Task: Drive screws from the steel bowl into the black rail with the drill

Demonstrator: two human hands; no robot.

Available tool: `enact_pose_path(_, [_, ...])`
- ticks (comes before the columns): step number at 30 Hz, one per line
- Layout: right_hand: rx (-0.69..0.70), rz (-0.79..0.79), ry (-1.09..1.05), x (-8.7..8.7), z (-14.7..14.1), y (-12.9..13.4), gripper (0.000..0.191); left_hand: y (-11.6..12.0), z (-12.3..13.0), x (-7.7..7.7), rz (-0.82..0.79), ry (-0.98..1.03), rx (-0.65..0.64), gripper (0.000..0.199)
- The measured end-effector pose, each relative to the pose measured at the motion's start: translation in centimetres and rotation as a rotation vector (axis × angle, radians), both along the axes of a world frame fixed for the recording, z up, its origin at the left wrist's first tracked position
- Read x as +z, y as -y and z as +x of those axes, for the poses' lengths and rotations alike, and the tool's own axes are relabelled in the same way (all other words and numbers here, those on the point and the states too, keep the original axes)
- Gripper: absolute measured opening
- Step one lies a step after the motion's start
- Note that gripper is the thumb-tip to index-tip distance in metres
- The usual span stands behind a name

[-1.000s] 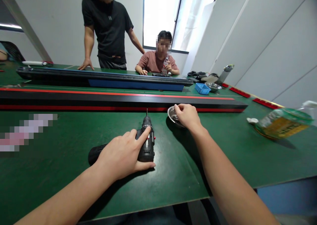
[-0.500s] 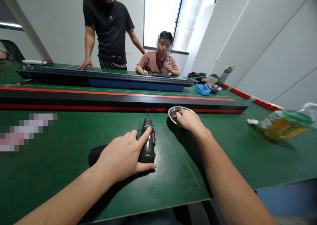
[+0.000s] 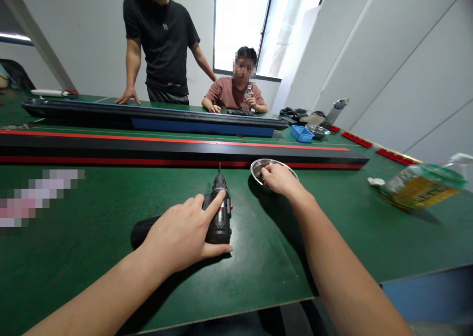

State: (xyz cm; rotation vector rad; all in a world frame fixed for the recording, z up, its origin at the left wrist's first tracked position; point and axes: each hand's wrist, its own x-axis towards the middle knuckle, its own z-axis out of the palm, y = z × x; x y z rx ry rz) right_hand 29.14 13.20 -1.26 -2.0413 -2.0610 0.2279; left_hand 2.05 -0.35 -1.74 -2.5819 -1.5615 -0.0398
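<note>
A black power drill (image 3: 219,225) lies on its side on the green table, its bit pointing toward the long black and red bar (image 3: 177,151). My left hand (image 3: 183,230) rests over the drill, fingers wrapped round its body, with the index finger along the top and the thumb behind. My right hand (image 3: 279,177) reaches into a round metal bowl (image 3: 254,164) of small dark pieces. Its fingers are pinched together at the pieces; what they hold is too small to make out.
Behind the bar lies a long black and blue piece (image 3: 203,125). A blue basket (image 3: 302,134) and another metal bowl (image 3: 318,131) sit at the back right. A yellow-labelled jar (image 3: 423,185) lies at the right. Two people are across the table (image 3: 343,257).
</note>
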Motion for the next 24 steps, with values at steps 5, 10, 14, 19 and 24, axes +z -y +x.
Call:
enact_pose_path(5, [0.01,-0.015,-0.025,0.13,-0.08,0.01,0.038,-0.03,-0.05,-0.04,-0.003,0.008,0.0,0.103])
enact_pose_path(10, [0.01,-0.015,-0.045,0.04,0.04,-0.21,0.037,0.0,-0.02,0.01,0.0,0.009,-0.001,0.103])
enact_pose_path(14, [-0.028,-0.011,-0.111,0.07,0.18,-0.43,0.037,0.03,0.09,0.15,-0.009,0.008,0.002,0.103])
enact_pose_path(19, [-0.079,0.049,-0.223,0.25,0.26,-0.56,0.035,-0.05,0.14,0.26,-0.039,0.01,0.014,0.103])
enact_pose_path(24, [-0.082,-0.039,-0.521,0.33,0.13,-0.37,0.037,-0.04,0.0,0.1,-0.011,0.013,0.0,0.102])
